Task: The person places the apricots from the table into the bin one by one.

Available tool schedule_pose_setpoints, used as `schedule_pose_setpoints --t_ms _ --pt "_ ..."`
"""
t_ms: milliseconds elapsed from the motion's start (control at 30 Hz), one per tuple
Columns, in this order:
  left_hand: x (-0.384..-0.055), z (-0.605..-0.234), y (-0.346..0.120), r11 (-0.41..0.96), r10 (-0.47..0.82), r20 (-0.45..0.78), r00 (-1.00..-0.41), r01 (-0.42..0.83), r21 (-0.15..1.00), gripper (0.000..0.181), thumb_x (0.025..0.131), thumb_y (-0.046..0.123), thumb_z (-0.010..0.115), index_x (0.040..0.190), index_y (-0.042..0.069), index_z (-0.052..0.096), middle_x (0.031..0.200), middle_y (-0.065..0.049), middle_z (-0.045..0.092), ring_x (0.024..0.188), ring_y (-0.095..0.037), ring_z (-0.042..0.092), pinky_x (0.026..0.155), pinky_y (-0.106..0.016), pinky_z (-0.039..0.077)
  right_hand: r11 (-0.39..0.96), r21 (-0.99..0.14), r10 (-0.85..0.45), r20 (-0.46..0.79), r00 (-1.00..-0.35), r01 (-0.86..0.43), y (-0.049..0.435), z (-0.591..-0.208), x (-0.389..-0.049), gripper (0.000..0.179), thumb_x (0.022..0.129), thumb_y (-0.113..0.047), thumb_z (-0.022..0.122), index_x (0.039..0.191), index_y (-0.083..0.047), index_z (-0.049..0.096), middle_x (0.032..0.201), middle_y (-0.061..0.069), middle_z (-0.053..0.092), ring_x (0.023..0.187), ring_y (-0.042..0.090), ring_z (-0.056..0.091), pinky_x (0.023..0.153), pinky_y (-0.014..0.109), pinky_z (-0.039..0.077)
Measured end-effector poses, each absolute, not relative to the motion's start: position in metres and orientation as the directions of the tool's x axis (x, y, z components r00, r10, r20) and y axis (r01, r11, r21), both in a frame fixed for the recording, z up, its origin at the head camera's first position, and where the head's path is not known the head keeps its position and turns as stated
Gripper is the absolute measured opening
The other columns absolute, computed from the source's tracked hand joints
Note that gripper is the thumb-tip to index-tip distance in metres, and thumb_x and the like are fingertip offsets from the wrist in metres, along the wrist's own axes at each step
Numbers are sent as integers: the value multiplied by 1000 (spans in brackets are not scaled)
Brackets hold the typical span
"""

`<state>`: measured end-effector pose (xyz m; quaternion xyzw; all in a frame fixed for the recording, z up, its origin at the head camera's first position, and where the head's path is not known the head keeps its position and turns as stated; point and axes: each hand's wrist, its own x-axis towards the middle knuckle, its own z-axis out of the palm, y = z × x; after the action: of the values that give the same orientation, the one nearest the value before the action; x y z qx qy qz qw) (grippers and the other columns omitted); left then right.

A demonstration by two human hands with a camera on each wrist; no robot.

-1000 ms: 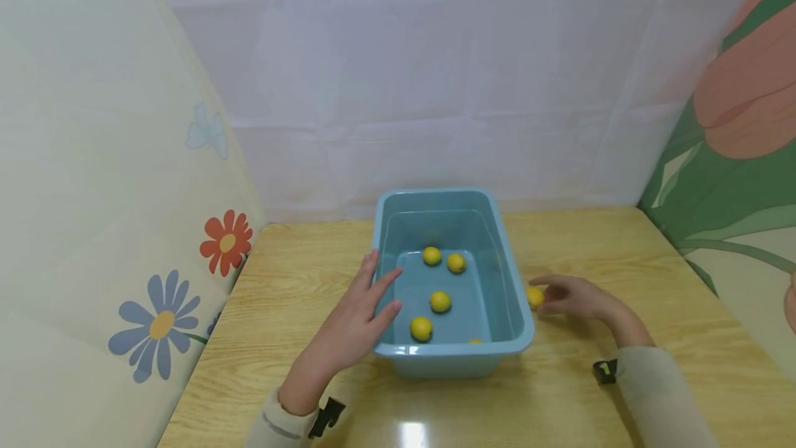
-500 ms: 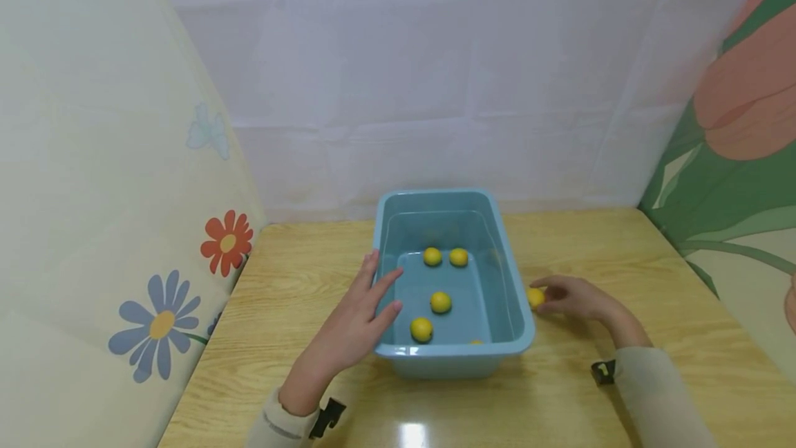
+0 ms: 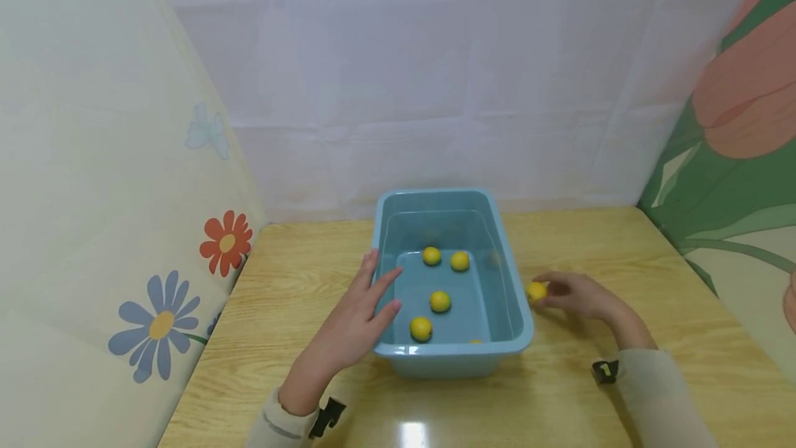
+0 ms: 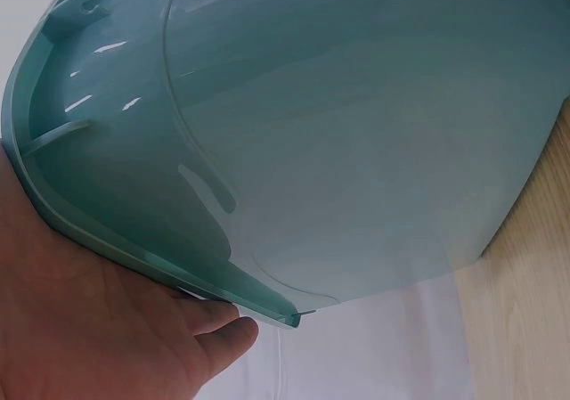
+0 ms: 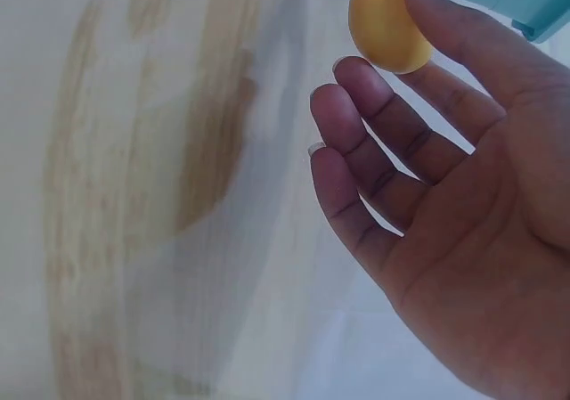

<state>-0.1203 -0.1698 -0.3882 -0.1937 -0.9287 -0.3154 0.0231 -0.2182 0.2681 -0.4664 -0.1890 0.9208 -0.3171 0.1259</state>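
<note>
A blue plastic basin (image 3: 429, 350) stands on the table, with several small round yellow fruits on its floor. One of them, a greenish-yellow fruit (image 3: 421, 328), lies near the front; another is mostly hidden behind the front rim. My left hand (image 3: 357, 320) rests on the basin's left rim with fingers spread, touching the rim from outside in the left wrist view. To the right of the basin, my right hand (image 3: 578, 294) pinches a yellow fruit (image 5: 385, 21) between thumb and index finger. The other three fingers (image 5: 338, 119) are bent loosely, apart from the fruit.
The wooden table (image 3: 286, 261) extends around the basin. A white cloth (image 3: 410, 88) hangs behind it. Flower-printed panels flank the table, one at the left (image 3: 124, 192) and one at the right (image 3: 734, 192).
My right hand has lifted the pinched fruit slightly beside the basin. Inside, the back-right fruit has rolled a little to the right. The left hand stays put.
</note>
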Motion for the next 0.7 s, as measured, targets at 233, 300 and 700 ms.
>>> schedule_pose_setpoints --t_ms 233,300,700 --pt "-120 -389 -170 726 346 163 -924 374 577 59 106 51 44 156 21 42 171 -6 0 157 -27 3 115 -64 28 731 -625 -417 -93 -904 -273 267 -456 -214 50 93 -30 74 134 -3 62 114 13 70 103 28 64 87 51 55" --pt "-120 -389 -171 726 346 162 -924 373 578 59 106 51 44 156 21 41 171 -6 0 157 -27 3 116 -64 28 737 -620 -404 -87 -911 -268 267 -452 -213 51 94 -32 73 135 -4 62 115 13 70 103 27 64 87 50 55" --pt "-121 -388 -170 722 345 162 -925 371 584 56 106 45 47 156 20 42 171 -6 1 157 -27 4 116 -63 28 690 -633 -426 36 -904 -350 262 -422 -197 45 97 -27 71 135 -6 62 114 13 70 102 28 66 85 48 56"
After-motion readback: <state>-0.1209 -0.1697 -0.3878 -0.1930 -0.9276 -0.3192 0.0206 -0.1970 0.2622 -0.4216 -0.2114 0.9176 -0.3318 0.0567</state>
